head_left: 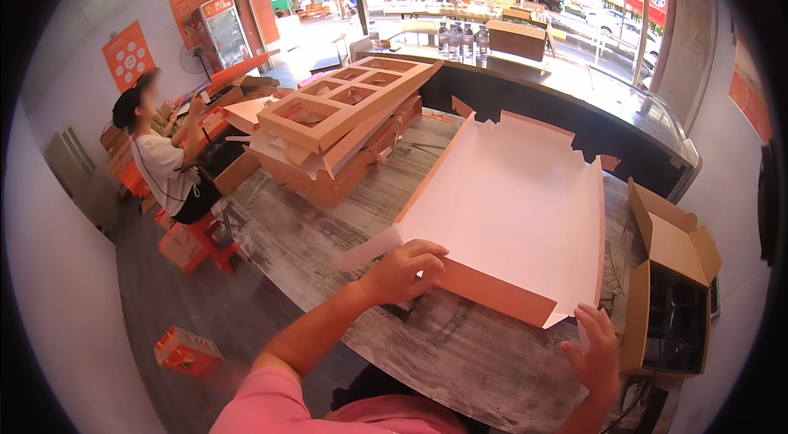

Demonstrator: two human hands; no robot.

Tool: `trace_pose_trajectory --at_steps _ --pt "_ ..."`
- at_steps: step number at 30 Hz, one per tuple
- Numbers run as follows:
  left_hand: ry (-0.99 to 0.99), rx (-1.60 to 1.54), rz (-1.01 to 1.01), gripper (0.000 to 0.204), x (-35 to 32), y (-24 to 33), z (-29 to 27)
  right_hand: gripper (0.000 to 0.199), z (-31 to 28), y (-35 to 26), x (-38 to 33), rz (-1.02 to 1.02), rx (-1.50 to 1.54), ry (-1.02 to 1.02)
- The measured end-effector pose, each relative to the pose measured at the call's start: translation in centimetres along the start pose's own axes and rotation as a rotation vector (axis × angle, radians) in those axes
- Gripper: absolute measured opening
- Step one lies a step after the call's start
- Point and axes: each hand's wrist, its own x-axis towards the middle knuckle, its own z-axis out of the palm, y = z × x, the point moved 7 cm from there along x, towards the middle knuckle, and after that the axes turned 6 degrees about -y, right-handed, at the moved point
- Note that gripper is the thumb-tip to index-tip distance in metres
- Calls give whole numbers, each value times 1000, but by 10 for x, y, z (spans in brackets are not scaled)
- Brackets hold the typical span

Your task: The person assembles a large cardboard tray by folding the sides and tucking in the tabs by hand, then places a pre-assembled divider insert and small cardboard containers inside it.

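Observation:
A large flat cardboard box blank (513, 204), white inside and orange-brown outside, lies on the worn grey table (460, 352). Its near long flap is folded upward. My left hand (405, 271) grips the near left corner, fingers curled over the folded flap. My right hand (597, 348) is at the near right corner, fingers apart, touching the small white tab there.
A stack of assembled and flat orange boxes (341, 118), topped by a divider tray, sits at the table's far left. An open brown carton (673, 286) stands at the right. A seated person (160, 159) works on the left beside red stools. A counter with bottles (464, 40) stands behind.

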Motion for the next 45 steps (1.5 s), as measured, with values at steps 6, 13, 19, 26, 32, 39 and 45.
trace_pose_trajectory --at_steps 6,13,19,26,32,39,45 --pt "161 -180 -113 15 -6 -11 11 71 20 -25 7 -99 74 -5" --pt "164 -220 -81 13 10 -24 24 81 71 -31 15 -77 95 -23" --pt "186 -5 -23 42 -2 -12 36 84 75 -42 18 -54 -25 -93" --pt "40 79 6 62 -2 -4 47 85 81 -58 31 57 -57 -58" --pt "108 187 -74 70 -6 -15 49 81 88 -38 30 127 -133 60" --pt "150 268 -264 78 -10 -20 22 76 89 -4 26 245 109 150" --pt "152 86 -252 70 -9 -33 33 72 89 -3 25 188 98 185"
